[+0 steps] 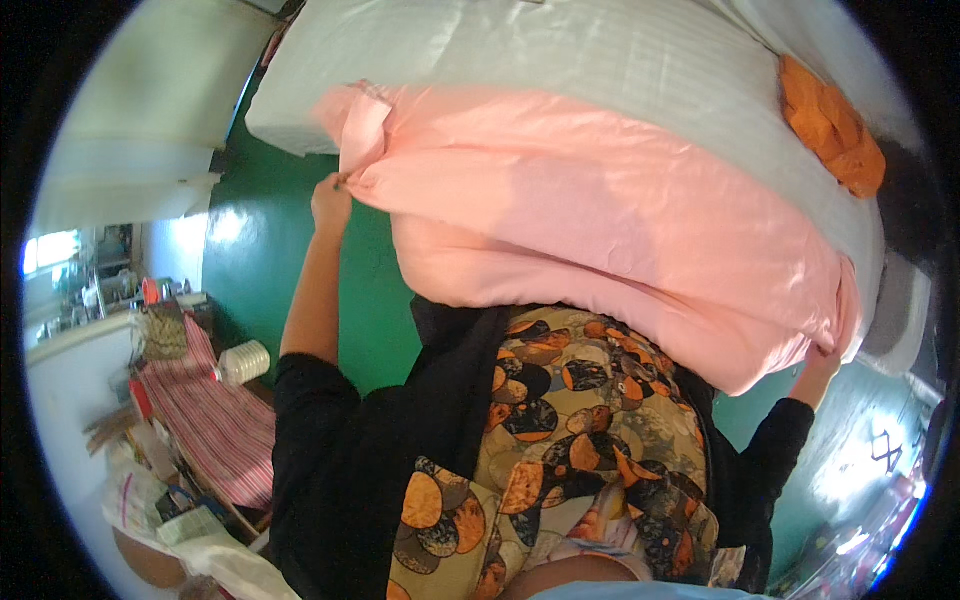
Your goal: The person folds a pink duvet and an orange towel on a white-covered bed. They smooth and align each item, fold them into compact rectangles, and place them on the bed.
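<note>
A pink cloth, apparently a bedsheet [585, 202], stretches across in front of my body, bunched and folded along its near side. My left hand [331, 202] grips its left corner, where a short flap turns over. At the far right my right hand [821, 367] holds the opposite end, its fingers partly hidden by the fabric. Beyond the pink cloth lies a mattress [480, 45] covered in pale white fabric, and the cloth's far edge rests over it. The left end of the cloth is blurred.
An orange cloth [832, 127] lies on the mattress at the right. Green floor [375, 300] shows below. To the left stand a surface with a striped red cover [217, 420], a plastic jar [244, 363] and a white plastic bag [217, 555]. A grey cushioned object [892, 315] is at the right.
</note>
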Available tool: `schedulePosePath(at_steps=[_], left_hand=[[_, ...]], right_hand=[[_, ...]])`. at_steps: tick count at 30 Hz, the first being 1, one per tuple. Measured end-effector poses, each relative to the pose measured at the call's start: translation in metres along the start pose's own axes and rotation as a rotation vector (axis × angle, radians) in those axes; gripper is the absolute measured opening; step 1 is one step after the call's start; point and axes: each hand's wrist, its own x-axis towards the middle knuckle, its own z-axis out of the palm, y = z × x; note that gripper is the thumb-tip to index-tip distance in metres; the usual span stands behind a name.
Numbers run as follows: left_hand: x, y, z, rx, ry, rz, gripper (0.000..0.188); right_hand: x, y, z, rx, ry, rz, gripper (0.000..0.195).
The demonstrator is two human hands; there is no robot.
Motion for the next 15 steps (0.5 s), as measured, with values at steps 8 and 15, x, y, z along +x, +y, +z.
schedulePosePath(at_steps=[8, 15], left_hand=[[0.066, 0.095, 0.004, -0.627, -0.14, -0.408, 0.059], [0.215, -0.045, -0.053, -1.438, -0.062, -0.152, 0.042]], right_hand=[[-0.058, -0.037, 0.055, 0.166, -0.081, -0.201, 0.053], [0.065, -0.118, -0.009, 0.413, -0.002, -0.228, 0.046]])
